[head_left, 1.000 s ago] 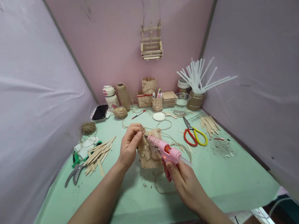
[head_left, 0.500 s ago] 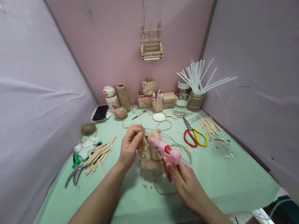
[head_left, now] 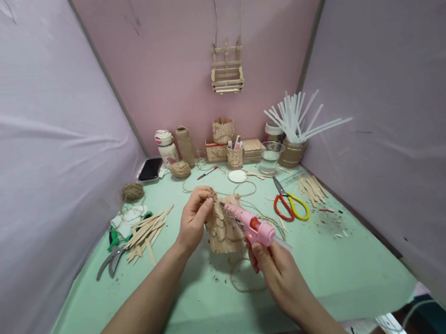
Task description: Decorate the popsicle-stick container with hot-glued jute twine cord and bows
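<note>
My left hand (head_left: pixel 196 212) is closed in a pinch at the upper left rim of a pale wooden-stick cup (head_left: pixel 223 238), whose side carries raised, curved decoration. Whatever small piece lies between the fingertips is hard to make out. My right hand (head_left: pixel 272 263) grips a pink hot glue gun (head_left: pixel 251 223) with a small lit light and a clear glue stick poking out of its back. The gun's dark nozzle points at the cup just right of my left fingertips. Loose twine (head_left: pixel 244 290) curls on the table beside and below the cup.
Red-and-yellow scissors (head_left: pixel 291 205) lie to the right, near wood strips (head_left: pixel 312 189). Pruning shears (head_left: pixel 115 258) and more wood sticks (head_left: pixel 148 230) lie left. Along the back stand a water bowl (head_left: pixel 270 159), a twine ball (head_left: pixel 179 169) and a jar (head_left: pixel 291 154) of glue sticks.
The glue gun has drawn back slightly to the right and down, its nozzle a little farther from my left fingertips. My left hand and the cup stay almost in place.
</note>
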Demonstrator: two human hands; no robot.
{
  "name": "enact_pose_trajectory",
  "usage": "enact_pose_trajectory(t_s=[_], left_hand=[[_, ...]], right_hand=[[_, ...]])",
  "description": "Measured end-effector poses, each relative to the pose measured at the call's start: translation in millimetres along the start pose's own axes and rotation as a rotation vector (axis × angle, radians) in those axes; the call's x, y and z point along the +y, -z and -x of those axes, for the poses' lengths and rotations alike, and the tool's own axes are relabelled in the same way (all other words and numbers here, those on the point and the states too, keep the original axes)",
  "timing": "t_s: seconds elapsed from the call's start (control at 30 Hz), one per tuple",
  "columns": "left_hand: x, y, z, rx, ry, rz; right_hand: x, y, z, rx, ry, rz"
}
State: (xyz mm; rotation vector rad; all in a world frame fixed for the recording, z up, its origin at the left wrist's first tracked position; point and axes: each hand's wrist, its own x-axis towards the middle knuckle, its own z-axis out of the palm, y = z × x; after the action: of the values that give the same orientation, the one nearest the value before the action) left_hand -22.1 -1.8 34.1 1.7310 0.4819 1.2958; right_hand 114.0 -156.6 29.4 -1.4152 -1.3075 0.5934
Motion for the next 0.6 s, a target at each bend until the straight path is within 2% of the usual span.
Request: enact_pose_trajectory(t_s=[0.6], left_hand=[[0.3, 0.2, 0.1, 0.016, 0.009, -0.031]], right_hand=[[0.5, 5.0, 1.5, 0.029, -0.035, -0.038]])
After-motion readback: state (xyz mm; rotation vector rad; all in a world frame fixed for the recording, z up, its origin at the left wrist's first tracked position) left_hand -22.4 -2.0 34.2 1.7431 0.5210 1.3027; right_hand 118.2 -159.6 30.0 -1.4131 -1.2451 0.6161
